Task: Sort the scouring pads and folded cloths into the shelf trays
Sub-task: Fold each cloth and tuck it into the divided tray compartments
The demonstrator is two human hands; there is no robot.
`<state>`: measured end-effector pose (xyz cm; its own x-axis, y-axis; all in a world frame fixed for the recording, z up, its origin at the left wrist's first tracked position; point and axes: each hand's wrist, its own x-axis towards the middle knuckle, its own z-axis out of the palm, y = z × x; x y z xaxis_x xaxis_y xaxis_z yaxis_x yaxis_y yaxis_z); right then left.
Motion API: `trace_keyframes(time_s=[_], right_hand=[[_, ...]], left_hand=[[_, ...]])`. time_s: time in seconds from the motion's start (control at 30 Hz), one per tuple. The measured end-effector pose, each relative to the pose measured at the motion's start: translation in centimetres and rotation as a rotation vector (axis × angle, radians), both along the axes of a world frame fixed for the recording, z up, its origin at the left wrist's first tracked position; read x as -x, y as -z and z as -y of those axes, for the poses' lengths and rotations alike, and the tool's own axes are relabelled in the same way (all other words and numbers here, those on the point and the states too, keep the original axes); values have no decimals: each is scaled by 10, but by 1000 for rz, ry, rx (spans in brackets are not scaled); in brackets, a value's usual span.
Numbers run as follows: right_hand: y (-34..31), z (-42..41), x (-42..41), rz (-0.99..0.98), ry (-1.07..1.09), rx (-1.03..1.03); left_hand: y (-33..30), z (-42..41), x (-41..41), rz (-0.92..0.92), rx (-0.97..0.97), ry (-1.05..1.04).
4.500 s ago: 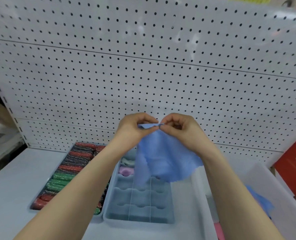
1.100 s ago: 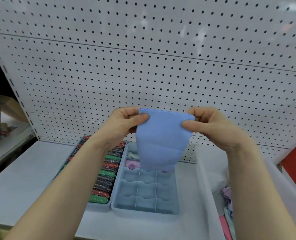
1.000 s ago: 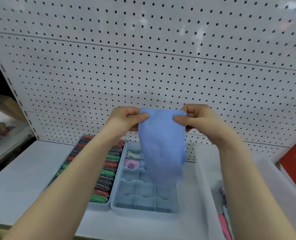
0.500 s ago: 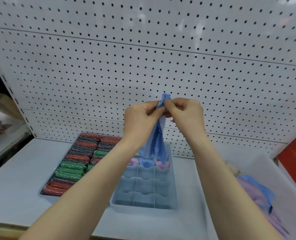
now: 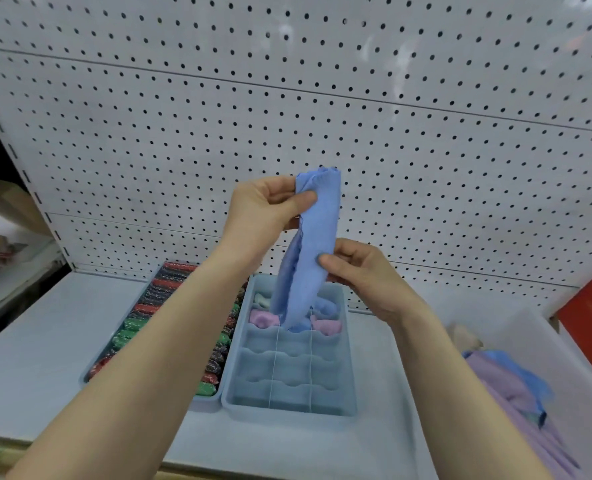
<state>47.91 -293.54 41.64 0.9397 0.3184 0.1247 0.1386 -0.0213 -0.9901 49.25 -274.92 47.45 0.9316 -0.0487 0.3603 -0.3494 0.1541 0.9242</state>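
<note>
The lower end of the blue cloth hangs in front of the back rows of the divided tray, so the middle pockets there are hidden, and whether the cloth tip touches the tray cannot be told. The left hand pinches the top of the cloth between thumb and curled fingers; the right hand has its grip lower down, thumb and fingers closed on the cloth's right edge. The cloth is soft, folded into a long narrow strip with a wavy edge, held upright over the tray. Small rolled cloths, pink, pale green and blue, sit in the back pockets; the front pockets have wavy plastic walls. To the left, the forearm covers part of a tray of scouring pads, glittery red, green and dark. At right a clear bin holds loose lilac and blue cloths, cut off by the frame. A white pegboard stands behind the shelf.
</note>
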Motion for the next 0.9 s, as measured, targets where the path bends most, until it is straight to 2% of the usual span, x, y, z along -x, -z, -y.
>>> trace_keyframes(time_s=[0.13,0.23,0.3,0.33,0.47,0.57,0.7,0.9], right_hand=[[0,-4,-3,-20,70,-53],[6,-4,-4,-88,155,-52],[14,-4,-3,-127,203,-25],[19,-3,-3,-146,224,-4],[21,1,-5,-179,265,-28],[7,4,-5,-56,228,-76],[-10,5,-3,116,256,23],[-18,7,-1,290,281,76]], left_hand=[[7,-8,-6,-150,67,-20],[38,-6,-2,-412,-90,101],[62,-2,5,-501,-165,148],[71,-1,6,-516,-142,133],[77,4,4,-452,-30,40],[68,7,4,-323,-25,5],[57,10,4,-210,6,-35],[61,14,5,-193,-94,102]])
